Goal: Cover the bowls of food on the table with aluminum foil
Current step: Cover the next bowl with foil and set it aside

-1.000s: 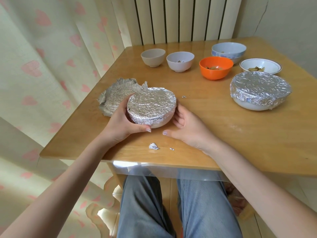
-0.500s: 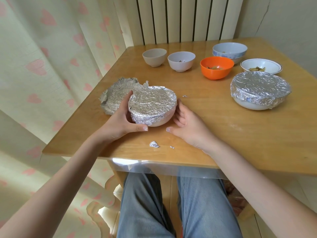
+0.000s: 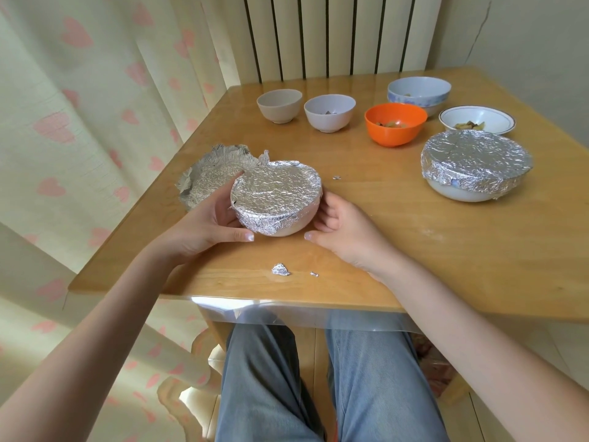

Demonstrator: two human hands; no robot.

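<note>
A white bowl capped with crinkled aluminum foil (image 3: 275, 193) sits near the table's front left, slightly tipped so its white lower side shows. My left hand (image 3: 204, 228) grips its left side, thumb under the front edge. My right hand (image 3: 344, 231) cups its right side with curled fingers and the thumb pointing inward. A loose crumpled foil sheet (image 3: 207, 177) lies behind my left hand. A larger foil-covered bowl (image 3: 475, 164) stands at the right. Uncovered are an orange bowl (image 3: 395, 124), a white bowl (image 3: 330, 111), a beige bowl (image 3: 279, 105), a blue-patterned bowl (image 3: 419, 90) and a shallow dish (image 3: 478, 119).
Small foil scraps (image 3: 280, 269) lie near the front edge of the wooden table (image 3: 414, 250), another scrap (image 3: 337, 177) behind the held bowl. A heart-print curtain (image 3: 79, 122) hangs at the left and a radiator (image 3: 318, 36) stands behind the table.
The foil-covered bowl has tipped a little between my hands, showing more of its white side. Both hands have stayed round it and shifted only slightly.
</note>
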